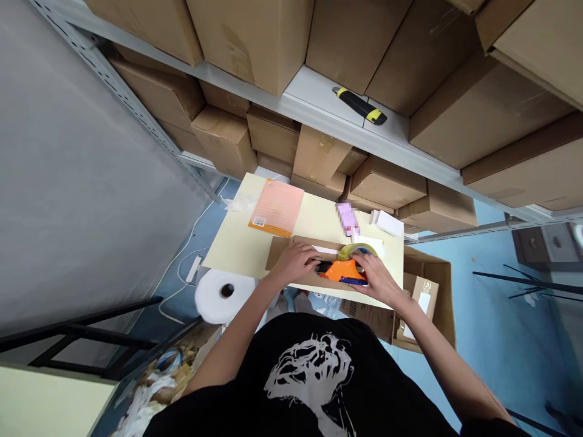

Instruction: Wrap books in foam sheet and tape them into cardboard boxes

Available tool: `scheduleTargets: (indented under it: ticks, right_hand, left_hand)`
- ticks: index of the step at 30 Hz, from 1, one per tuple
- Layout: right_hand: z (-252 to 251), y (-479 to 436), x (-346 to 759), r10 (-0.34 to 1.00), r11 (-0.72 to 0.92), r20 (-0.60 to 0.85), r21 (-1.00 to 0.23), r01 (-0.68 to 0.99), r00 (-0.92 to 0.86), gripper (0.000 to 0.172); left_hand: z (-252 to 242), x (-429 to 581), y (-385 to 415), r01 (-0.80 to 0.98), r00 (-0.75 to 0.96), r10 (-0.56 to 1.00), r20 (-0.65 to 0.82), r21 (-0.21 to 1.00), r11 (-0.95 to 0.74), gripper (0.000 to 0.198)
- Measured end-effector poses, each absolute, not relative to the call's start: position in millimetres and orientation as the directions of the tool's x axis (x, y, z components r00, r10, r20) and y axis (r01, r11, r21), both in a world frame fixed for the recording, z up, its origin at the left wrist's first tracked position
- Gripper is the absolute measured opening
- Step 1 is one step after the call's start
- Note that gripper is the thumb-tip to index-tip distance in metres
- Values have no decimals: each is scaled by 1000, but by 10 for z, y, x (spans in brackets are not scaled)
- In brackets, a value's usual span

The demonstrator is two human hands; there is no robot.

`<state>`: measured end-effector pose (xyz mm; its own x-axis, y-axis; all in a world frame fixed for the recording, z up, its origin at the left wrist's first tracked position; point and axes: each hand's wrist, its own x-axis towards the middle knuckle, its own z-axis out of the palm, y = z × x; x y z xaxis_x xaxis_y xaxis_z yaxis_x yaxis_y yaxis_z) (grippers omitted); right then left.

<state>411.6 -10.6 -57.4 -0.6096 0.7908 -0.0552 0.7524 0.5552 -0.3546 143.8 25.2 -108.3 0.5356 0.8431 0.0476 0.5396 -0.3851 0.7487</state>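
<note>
At the far left, a white paper roll (223,295) is lying on its side just off the near left corner of the cream bench (237,249), with a white cable (180,273) trailing past it. An orange booklet (276,207) is lying toward the bench's far left corner, below shelved cardboard cartons (273,130).

Along the bench's near edge, a flat cardboard box (280,253) is lying with its long axis running left to right. The left hand (294,262) is resting open on the box, its fingers pointing right and ending just beside the black end of an orange tape dispenser (341,271). The dispenser is sitting on the box between the hands, near the bench's near edge, with its long axis running along the box. Its black end is facing the left hand, and a tape roll (358,250) is standing up on its far side. The right hand (376,279) is closing over the dispenser from above and gripping it, so it is the nearer hand.

Toward the far right edge, a blurred pink object (348,218) and white cards (387,223) are lying on the bench. A yellow-and-black utility knife (359,105) is resting on the shelf above. Past the bench's right edge, an open cardboard carton (437,303) is standing with papers inside.
</note>
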Motion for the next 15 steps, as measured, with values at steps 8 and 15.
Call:
scheduleTargets:
  ticks: [8,15]
  right_hand:
    - [-596,-93,4089,802,533,-59,-381,756,-595,63]
    - [-583,-82,4123,825,460,-89,-468,755,-558,68]
  left_hand:
    - [-1050,1521,249,458,509,861,12,843,-282,12]
    - [-1033,1522,274,348,487,873,7,916,-201,11]
